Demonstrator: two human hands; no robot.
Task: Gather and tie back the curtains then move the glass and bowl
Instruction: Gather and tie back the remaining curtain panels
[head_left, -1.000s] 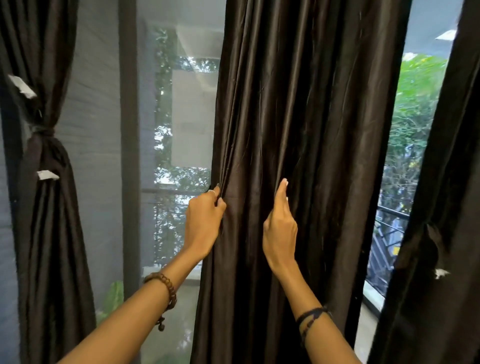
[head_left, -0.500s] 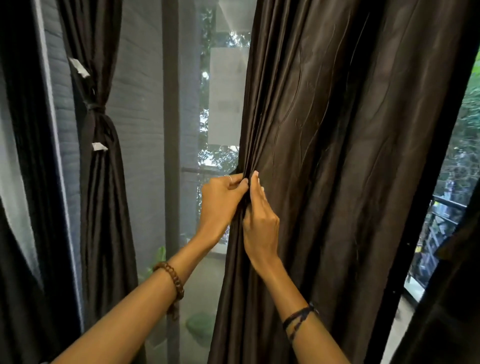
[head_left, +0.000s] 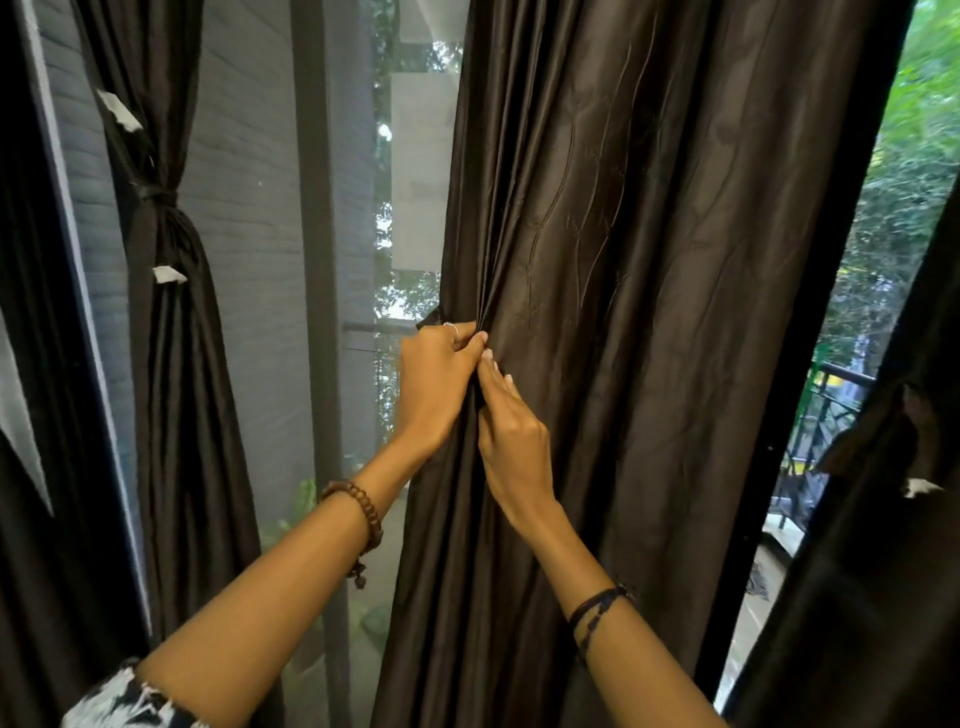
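Since the pleats are only bunched at the left edge of the middle curtain (head_left: 649, 312) so far, I'd say the trick is to hold that bundle firm with one hand and keep feeding folds in from the loose right side, staying at the same height so the tie sits level like on the tied curtain (head_left: 166, 218) to the left. Left hand (head_left: 436, 384) has a tight grip, fingers curled round the gathered folds; right hand (head_left: 511, 441), touching just below, pinches fabric with fingers nearly straight. No glass or bowl in view.
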